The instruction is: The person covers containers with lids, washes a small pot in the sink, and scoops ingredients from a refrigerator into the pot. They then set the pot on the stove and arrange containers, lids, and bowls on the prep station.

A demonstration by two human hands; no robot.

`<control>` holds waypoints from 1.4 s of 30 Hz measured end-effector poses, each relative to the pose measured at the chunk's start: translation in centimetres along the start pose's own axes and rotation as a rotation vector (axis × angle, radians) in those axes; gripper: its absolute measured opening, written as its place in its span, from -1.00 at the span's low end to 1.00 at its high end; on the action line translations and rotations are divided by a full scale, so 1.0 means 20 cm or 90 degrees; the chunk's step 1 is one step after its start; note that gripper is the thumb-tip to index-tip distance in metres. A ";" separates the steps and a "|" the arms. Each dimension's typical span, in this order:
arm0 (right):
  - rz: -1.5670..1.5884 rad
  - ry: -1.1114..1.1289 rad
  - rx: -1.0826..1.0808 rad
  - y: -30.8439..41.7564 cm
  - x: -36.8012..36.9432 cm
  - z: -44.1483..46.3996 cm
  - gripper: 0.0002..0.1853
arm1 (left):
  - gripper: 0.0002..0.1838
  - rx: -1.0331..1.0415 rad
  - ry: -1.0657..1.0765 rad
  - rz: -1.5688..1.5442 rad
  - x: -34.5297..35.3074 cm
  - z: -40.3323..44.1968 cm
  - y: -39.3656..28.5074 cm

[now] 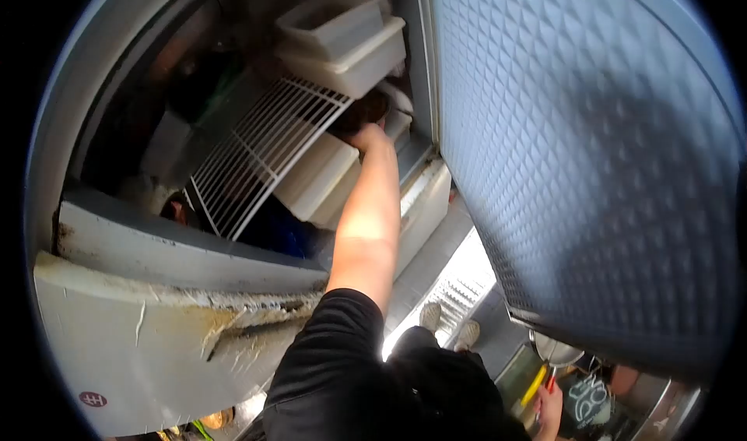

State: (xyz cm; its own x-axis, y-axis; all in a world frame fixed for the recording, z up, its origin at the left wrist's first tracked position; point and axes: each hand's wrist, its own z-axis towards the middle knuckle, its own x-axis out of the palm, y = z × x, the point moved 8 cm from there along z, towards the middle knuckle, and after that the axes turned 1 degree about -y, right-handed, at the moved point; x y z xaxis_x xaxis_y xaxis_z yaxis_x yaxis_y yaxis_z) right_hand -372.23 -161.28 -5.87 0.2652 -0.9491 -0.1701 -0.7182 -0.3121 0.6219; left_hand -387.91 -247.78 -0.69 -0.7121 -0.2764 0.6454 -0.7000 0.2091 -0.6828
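My left hand (pixel 369 135) reaches deep into an open fridge, beside the front edge of a white wire shelf (pixel 272 157). Its fingers are hidden against a dark item in shadow, so their grip does not show. Two stacked white plastic tubs (pixel 354 63) stand just above that hand. Below it are more white containers (pixel 315 176). Low on the right, my right hand (pixel 549 407) is closed around a tool with a long yellow part (pixel 534 384). A slim red piece (pixel 552 380) sticks up beside it; the kind of tool is unclear.
The fridge door (pixel 591 145), with a dimpled metal lining, stands wide on the right. A worn, stained white panel (pixel 156 340) lies below the opening. My shoes (pixel 430 316) are on the floor by a bright grating (pixel 463 285). A round sieve-like pan (pixel 556 349) sits under the door.
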 end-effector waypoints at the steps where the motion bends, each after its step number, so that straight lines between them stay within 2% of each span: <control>1: 0.012 0.003 0.005 -0.02 -0.01 0.03 -0.87 | -0.51 0.002 -0.047 0.024 -0.02 -0.11 -0.04; 3: 0.005 0.002 0.012 -0.04 -0.07 0.08 -0.86 | -0.44 -0.009 -0.049 0.102 -0.08 -0.19 -0.03; 4: -0.033 0.002 -0.006 -0.03 -0.09 0.11 -0.87 | -0.25 -0.017 -0.009 0.072 -0.09 -0.24 -0.02; 5: -0.030 0.006 -0.008 -0.03 -0.11 0.12 -0.86 | -0.26 -0.011 0.001 0.135 -0.10 -0.27 -0.04; 9: -0.021 0.046 -0.021 -0.03 -0.16 0.15 -0.87 | -0.33 0.034 0.092 0.085 -0.12 -0.56 -0.11; 13: -0.033 0.074 -0.023 -0.02 -0.22 0.21 -0.87 | -0.37 -0.016 0.119 0.083 -0.18 -0.83 -0.24; 15: -0.040 0.090 -0.025 -0.01 -0.24 0.24 -0.88 | -0.35 -0.026 0.162 0.087 -0.20 -0.94 -0.34; 19: -0.087 0.105 -0.038 0.05 -0.26 0.28 -0.88 | -0.47 -0.036 0.288 0.134 -0.29 -1.08 -0.54; 25: -0.086 0.157 -0.076 0.09 -0.29 0.40 -0.87 | -0.46 -0.105 0.315 0.205 -0.50 -1.32 -0.94; 28: -0.088 0.180 -0.090 0.10 -0.31 0.47 -0.85 | -0.54 -0.076 0.296 0.194 -0.50 -1.41 -1.19; 31: -0.107 0.179 -0.103 0.13 -0.31 0.52 -0.85 | -0.63 0.004 0.314 0.187 -0.46 -1.35 -1.42; 33: -0.134 0.171 -0.100 0.17 -0.29 0.50 -0.85 | -0.62 0.055 0.293 0.166 -0.41 -1.25 -1.55; 35: -0.137 0.161 -0.099 0.19 -0.25 0.48 -0.86 | -0.51 0.044 0.211 0.144 -0.37 -1.08 -1.62; 37: -0.120 0.152 -0.097 0.21 -0.23 0.47 -0.88 | -0.35 0.088 0.175 0.117 -0.34 -0.92 -1.66; 39: -0.132 0.156 -0.112 0.18 -0.23 0.50 -0.89 | -0.29 0.113 0.181 0.102 -0.30 -0.76 -1.68; 42: -0.142 0.135 -0.125 0.17 -0.20 0.47 -0.89 | -0.41 0.186 0.094 0.045 -0.29 -0.66 -1.70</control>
State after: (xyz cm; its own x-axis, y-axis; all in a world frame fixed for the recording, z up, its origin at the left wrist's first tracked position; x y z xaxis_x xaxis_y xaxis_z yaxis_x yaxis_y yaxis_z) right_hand -381.80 -159.03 -10.26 0.5439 -0.8221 -0.1681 -0.4959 -0.4766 0.7259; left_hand -360.60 -240.93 23.23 -0.7729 -0.1271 0.6216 -0.6194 -0.0608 -0.7827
